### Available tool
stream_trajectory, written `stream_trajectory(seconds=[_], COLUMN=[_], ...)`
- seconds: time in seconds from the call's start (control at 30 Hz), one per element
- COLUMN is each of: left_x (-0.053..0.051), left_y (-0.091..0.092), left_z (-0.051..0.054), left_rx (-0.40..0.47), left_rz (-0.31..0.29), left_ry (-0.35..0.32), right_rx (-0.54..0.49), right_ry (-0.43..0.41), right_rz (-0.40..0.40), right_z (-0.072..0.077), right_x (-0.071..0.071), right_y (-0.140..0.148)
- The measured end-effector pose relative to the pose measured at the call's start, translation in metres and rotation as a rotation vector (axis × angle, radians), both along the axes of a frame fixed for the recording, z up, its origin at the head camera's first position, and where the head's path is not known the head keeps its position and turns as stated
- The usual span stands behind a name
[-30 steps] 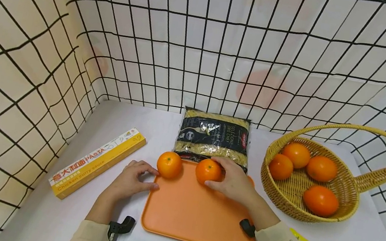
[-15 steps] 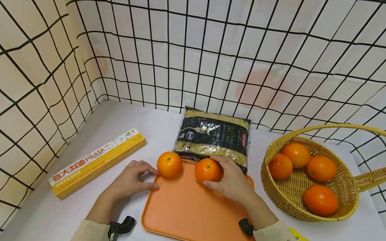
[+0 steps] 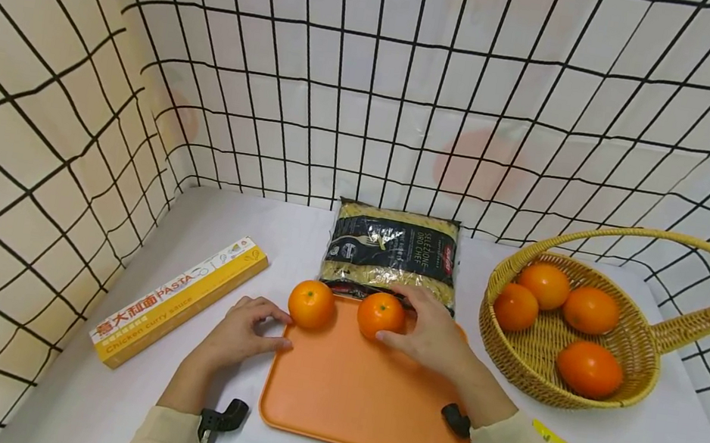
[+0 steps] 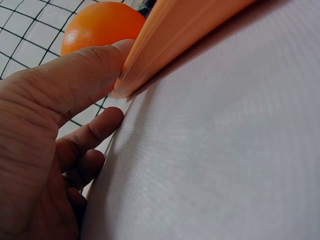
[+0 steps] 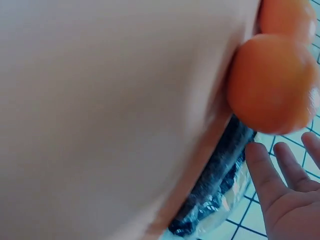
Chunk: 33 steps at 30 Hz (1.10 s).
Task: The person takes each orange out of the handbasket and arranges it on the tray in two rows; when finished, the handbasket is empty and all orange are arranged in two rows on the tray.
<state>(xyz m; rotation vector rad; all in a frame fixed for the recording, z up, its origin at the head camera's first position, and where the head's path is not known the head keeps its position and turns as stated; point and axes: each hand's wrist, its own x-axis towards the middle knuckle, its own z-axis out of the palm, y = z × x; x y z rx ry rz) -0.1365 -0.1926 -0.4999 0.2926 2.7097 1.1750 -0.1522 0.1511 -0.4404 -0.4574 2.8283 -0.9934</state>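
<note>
Two oranges sit along the far edge of an orange tray (image 3: 368, 407): the left orange (image 3: 311, 304) at its far left corner, the right orange (image 3: 380, 316) nearer its middle. My left hand (image 3: 244, 335) is at the tray's left edge; in the left wrist view its thumb (image 4: 100, 62) lies against the rim, other fingers loosely bent. My right hand (image 3: 431, 332) is beside the right orange, with thumb in front and fingers behind. In the right wrist view, the fingers (image 5: 265, 172) are extended and stand apart from that orange.
Behind the tray lies a pasta bag (image 3: 392, 250). A wicker basket (image 3: 550, 392) at right holds several orange fruits. The yellow pasta box (image 3: 180, 303) lies at left, and a small yellow packet (image 3: 552, 441) is partly behind the right sleeve. Black wire grid surrounds the table.
The right orange has shifted very slightly left, and my right hand's fingers have moved a little at its side. My left hand and the tray have stayed in place.
</note>
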Motion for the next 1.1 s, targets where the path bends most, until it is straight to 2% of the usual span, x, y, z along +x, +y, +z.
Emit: stream_trajectory(seconds=[0.33, 0.67, 0.83, 1.0, 1.1], left_x=[0.000, 0.000, -0.001, -0.001, -0.001], left_y=[0.000, 0.000, 0.001, 0.000, 0.000], left_z=[0.000, 0.000, -0.001, -0.002, -0.002], left_rx=[-0.002, -0.006, -0.009, -0.011, -0.011], left_rz=[0.002, -0.001, 0.003, 0.006, 0.002], left_ry=[0.001, 0.009, -0.003, -0.001, 0.003], right_rx=[-0.021, -0.074, -0.017, 0.064, 0.081], right_ry=[0.088, 0.114, 0.189, 0.159, 0.166], right_rz=[-0.041, -0.060, -0.090, -0.145, -0.167], right_z=[0.016, 0.035, 0.042, 0.052, 0.053], right_x=[0.010, 0.028, 0.036, 0.046, 0.050], right_y=[0.018, 0.047, 0.068, 0.091, 0.105])
